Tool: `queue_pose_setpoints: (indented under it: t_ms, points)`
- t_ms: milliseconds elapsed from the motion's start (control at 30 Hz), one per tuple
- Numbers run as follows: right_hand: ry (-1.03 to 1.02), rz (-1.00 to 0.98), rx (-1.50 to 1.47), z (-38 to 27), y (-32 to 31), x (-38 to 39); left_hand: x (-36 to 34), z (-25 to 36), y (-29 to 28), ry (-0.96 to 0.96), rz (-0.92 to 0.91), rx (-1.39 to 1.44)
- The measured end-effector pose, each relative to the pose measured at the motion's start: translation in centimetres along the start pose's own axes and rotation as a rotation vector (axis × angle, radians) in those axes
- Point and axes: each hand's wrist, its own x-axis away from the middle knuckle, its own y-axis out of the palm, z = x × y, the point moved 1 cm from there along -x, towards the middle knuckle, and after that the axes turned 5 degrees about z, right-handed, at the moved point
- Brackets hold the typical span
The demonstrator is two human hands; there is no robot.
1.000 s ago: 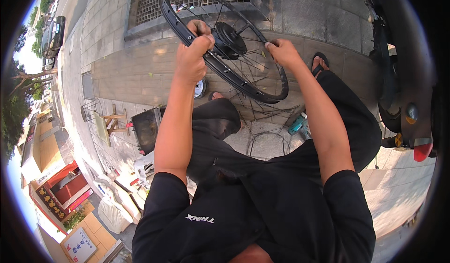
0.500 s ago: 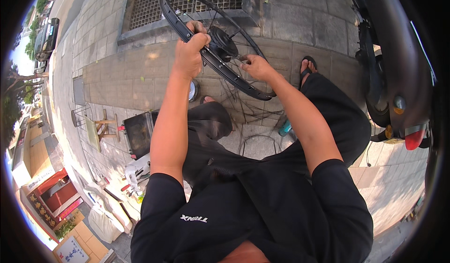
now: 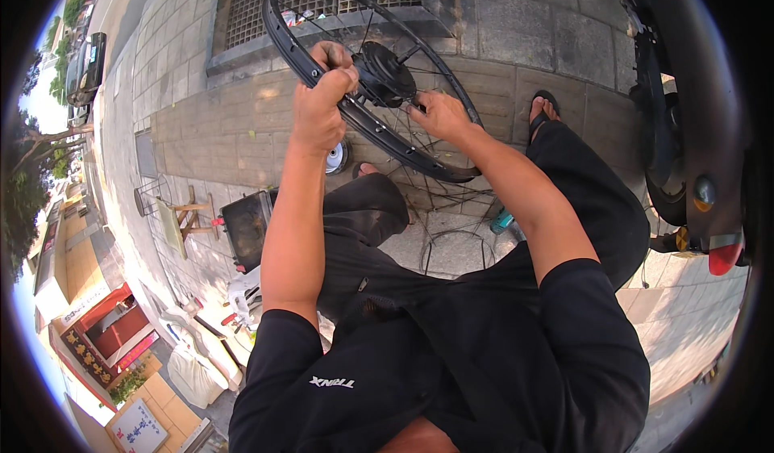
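Observation:
A black spoked wheel rim (image 3: pixel 379 136) is held up at a tilt in front of me, with a thick black hub motor (image 3: pixel 385 74) at its centre. My left hand (image 3: pixel 325 98) is closed around the near-left part of the rim, thumb on top. Beside the hub, my right hand (image 3: pixel 443 116) is pinched at a thin metal spoke, its fingertips close to the hub's edge. Only some spokes run between hub and rim. Below the wheel, a bundle of loose spokes (image 3: pixel 453 199) lies on the paving between my feet.
A dark vehicle with a red tail light (image 3: pixel 724 258) stands close on the right. To the left are an open black case (image 3: pixel 244 229) and a small wooden stool (image 3: pixel 187 221). A teal bottle-like object (image 3: pixel 501 221) lies by my right leg. A metal grate (image 3: pixel 242 9) is ahead.
The view has shifted slightly. The wheel has turned a little in my hands, showing more of the hub's face. My right hand stays by the hub and my left on the rim.

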Motion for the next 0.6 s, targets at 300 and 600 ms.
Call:
queue_pose_setpoints:
  t_ms: [300, 600]
  points:
    - [0.065, -0.302, -0.133, 3.8, -3.6, 4.6, -0.8, -0.6, -0.3, 0.003, 0.025, -0.017]
    - [0.457, -0.338, -0.687, 2.0, -6.9, 8.8, -1.3, -0.1, -0.2, 0.057, 0.182, 0.170]
